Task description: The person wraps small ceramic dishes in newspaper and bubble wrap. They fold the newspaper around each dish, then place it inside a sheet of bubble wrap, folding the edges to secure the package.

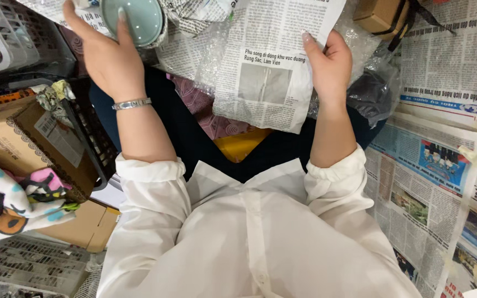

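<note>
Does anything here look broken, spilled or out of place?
Nothing looks broken or spilled. The left hand holds a pale green bowl intact, and the right hand grips a newspaper sheet. Crumpled paper and bubble wrap lie about loosely.

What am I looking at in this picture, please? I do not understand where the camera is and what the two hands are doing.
There is no machine here. The camera sits on a person's head and looks straight down, so you see their own white shirt and both bare arms.

The left hand, with a bracelet on the wrist, holds a pale green bowl that lies on crumpled newspaper. The right hand grips the edge of a newspaper sheet, with bubble wrap under it.

More newspaper pages cover the floor on the right. On the left stand a cardboard box, a colourful cloth and plastic baskets. A small brown box lies at the top right.
</note>
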